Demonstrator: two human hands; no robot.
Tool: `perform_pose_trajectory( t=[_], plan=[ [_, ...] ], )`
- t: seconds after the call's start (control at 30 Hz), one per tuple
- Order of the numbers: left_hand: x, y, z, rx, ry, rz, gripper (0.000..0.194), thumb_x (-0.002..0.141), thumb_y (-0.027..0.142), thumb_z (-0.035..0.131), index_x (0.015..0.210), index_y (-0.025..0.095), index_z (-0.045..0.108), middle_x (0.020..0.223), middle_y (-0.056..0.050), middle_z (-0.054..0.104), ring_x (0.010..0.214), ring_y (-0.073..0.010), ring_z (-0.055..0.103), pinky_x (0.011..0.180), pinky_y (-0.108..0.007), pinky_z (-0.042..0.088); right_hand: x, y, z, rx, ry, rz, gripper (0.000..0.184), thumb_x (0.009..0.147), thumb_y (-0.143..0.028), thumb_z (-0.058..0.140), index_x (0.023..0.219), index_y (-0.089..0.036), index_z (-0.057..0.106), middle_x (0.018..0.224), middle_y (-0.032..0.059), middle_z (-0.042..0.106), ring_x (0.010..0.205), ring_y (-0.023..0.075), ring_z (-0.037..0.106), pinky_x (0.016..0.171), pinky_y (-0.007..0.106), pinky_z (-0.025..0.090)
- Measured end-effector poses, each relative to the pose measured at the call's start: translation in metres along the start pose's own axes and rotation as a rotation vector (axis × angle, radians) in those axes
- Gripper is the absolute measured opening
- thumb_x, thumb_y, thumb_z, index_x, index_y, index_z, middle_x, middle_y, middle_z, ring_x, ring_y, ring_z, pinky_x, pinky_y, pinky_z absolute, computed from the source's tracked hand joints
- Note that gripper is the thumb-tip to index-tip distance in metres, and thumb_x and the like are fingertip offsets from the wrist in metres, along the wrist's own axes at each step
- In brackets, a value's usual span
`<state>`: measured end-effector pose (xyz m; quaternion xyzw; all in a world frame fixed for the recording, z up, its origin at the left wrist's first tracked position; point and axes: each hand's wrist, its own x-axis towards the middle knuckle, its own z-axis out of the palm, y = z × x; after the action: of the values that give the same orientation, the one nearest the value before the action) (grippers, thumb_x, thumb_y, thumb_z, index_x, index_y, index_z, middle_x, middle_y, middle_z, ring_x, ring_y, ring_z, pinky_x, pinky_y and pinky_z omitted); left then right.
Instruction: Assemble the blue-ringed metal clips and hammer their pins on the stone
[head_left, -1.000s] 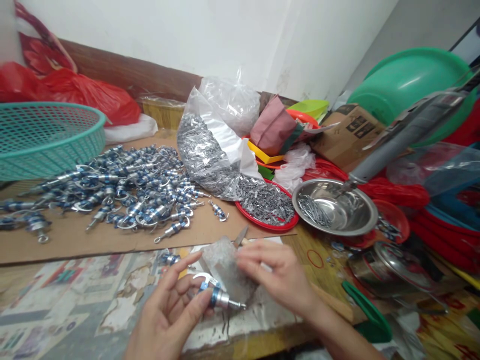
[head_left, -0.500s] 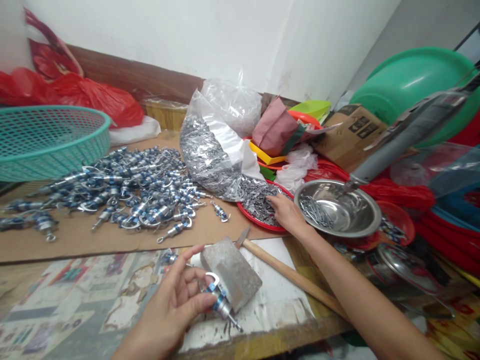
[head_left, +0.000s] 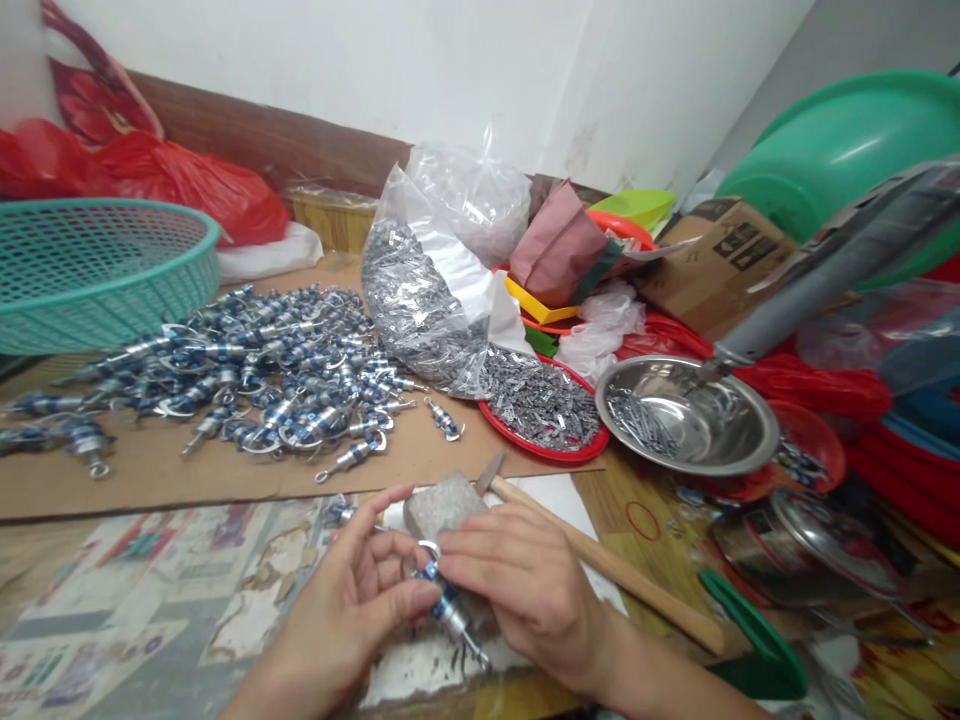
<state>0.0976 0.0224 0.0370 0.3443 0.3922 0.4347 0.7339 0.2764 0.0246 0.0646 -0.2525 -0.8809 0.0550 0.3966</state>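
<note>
Evidently, from where I stand: left hand (head_left: 326, 610) pinches the blue-and-silver fitting (head_left: 448, 610) | grey block (head_left: 439, 505) just beyond that grip | right hand (head_left: 536, 590) at its upper end, grip unclear | probably light, stiff, slick; best held mid-body, off the thin hook

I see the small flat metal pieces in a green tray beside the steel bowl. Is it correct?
The colour is wrong: the head view shows a red tray. The small flat metal pieces are indeed in it, beside the steel bowl.
</note>
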Motion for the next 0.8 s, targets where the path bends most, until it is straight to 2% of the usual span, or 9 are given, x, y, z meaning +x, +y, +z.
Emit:
perform_pose_trajectory(
  t=[0.13,0.3,0.47,0.63,0.7,0.8],
  plan=[
    [0.0,-0.002,0.0,-0.011,-0.001,0.007,0.072,0.066,0.014,0.076,0.124,0.024,0.034,0.074,0.002,0.066,0.064,-0.0124,0.06,0.057,-0.024,0.047,-0.009,-0.003,0.003,-0.152,-0.066,0.037,0.023,0.089,-0.013,0.045,0.101,-0.014,0.065,0.1,0.0047,0.073,0.089,0.0199,0.068,0.079,0.034,0.053],
    [-0.001,-0.004,-0.001,-0.023,0.011,0.009,0.07,0.067,0.013,0.075,0.124,0.024,0.035,0.075,0.002,0.065,0.066,-0.0123,0.06,0.057,-0.024,0.047,-0.021,-0.01,0.0,-0.271,-0.114,0.043,0.031,0.088,-0.009,0.04,0.11,-0.012,0.062,0.107,0.0074,0.07,0.097,0.0233,0.066,0.082,0.039,0.051],
    [-0.002,-0.004,0.002,-0.03,0.033,0.011,0.071,0.064,0.014,0.076,0.123,0.025,0.038,0.074,0.003,0.065,0.062,-0.0119,0.059,0.054,-0.023,0.046,-0.017,-0.011,-0.001,-0.266,-0.126,0.05,0.029,0.091,-0.013,0.039,0.107,-0.014,0.063,0.101,0.0078,0.072,0.095,0.0222,0.066,0.082,0.038,0.051],
    [-0.005,0.0,0.006,0.027,0.089,0.01,0.068,0.063,0.017,0.077,0.121,0.024,0.042,0.073,0.003,0.064,0.062,-0.0121,0.059,0.054,-0.022,0.046,-0.008,-0.011,-0.006,-0.331,-0.186,0.019,0.033,0.094,-0.012,0.032,0.101,-0.009,0.064,0.094,0.0116,0.072,0.087,0.0226,0.066,0.075,0.035,0.053],
    [-0.007,0.001,0.008,0.05,0.123,0.009,0.068,0.062,0.02,0.078,0.121,0.023,0.043,0.073,0.003,0.064,0.06,-0.0118,0.058,0.053,-0.022,0.045,-0.007,-0.009,-0.008,-0.335,-0.195,0.048,0.032,0.094,-0.012,0.032,0.098,-0.009,0.064,0.094,0.0124,0.071,0.086,0.0231,0.066,0.075,0.036,0.053],
    [-0.009,0.002,0.01,0.076,0.165,-0.001,0.07,0.06,0.022,0.08,0.121,0.022,0.044,0.073,0.003,0.065,0.061,-0.0119,0.059,0.054,-0.022,0.046,-0.009,-0.006,-0.008,-0.216,-0.135,0.13,0.029,0.091,-0.01,0.036,0.106,-0.01,0.061,0.097,0.0116,0.07,0.088,0.0217,0.064,0.078,0.036,0.053]
  ],
)
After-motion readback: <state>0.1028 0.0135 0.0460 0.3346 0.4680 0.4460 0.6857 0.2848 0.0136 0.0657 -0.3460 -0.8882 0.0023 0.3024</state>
